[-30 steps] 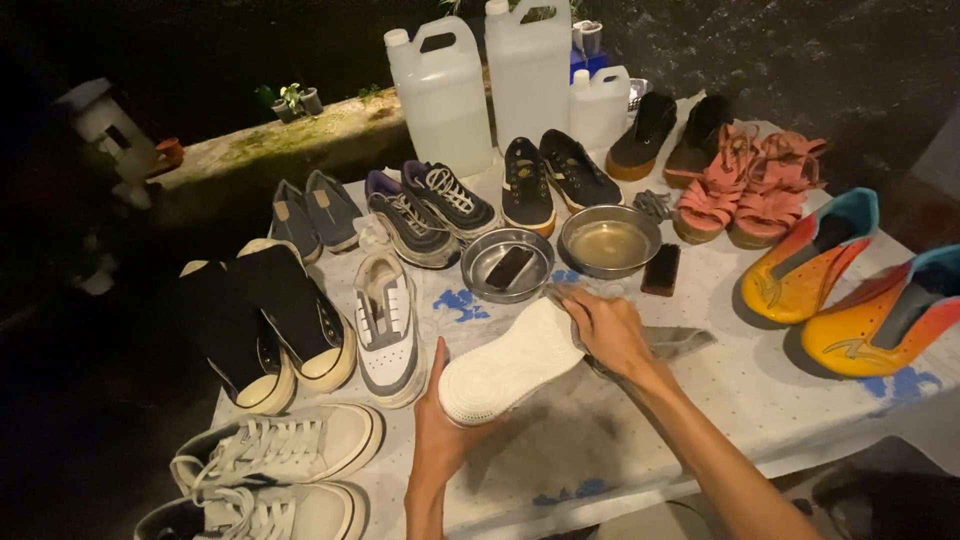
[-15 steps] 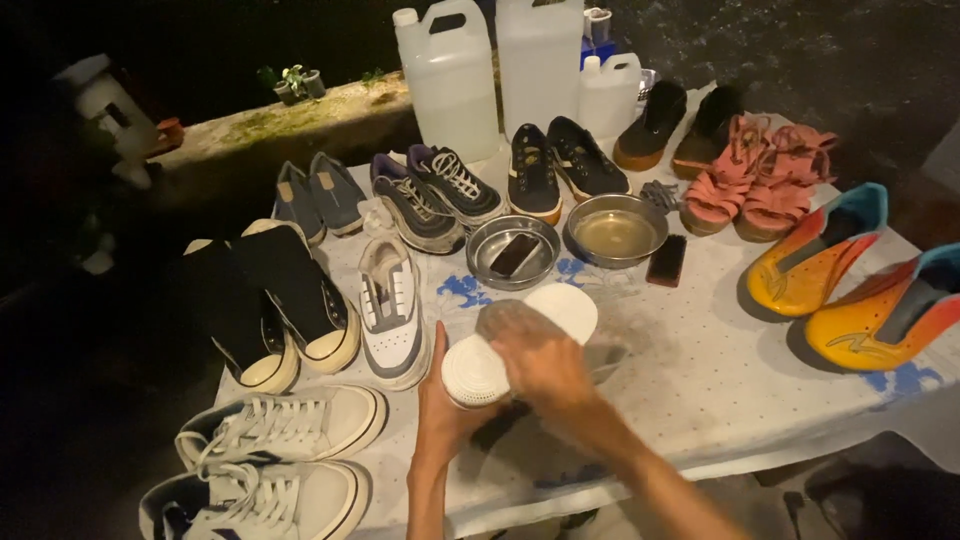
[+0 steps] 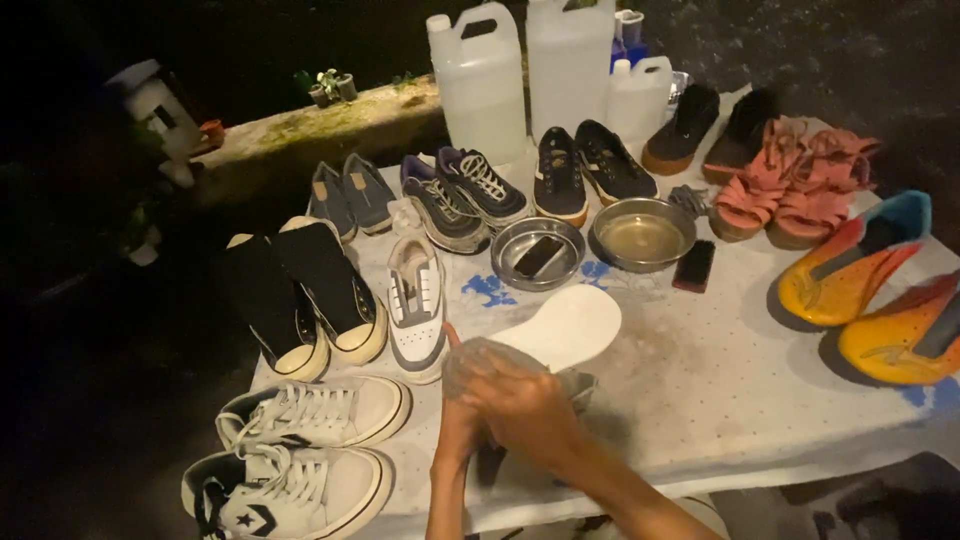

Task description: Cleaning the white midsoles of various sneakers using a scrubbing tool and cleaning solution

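Insole, white and flat, lay tilted over the tablecloth at the near middle of the table, its toe end pointing up toward the two steel bowls. Half a second before, it had been drawn in close under both hands with only its rounded end showing; now more of its broad end stood clear, reaching toward the bowl with the dark bar in it. The right hand lay curled over the heel end, fingers closed on what looked like a wet cloth pressed to the insole. The left hand gripped the heel from beneath, mostly hidden behind the right. The right hand had slid lower, off the middle of the insole. The view sat almost as before. A white sneaker stood just left of the insole, the bowl of water behind it, and a dark brush beside that bowl.
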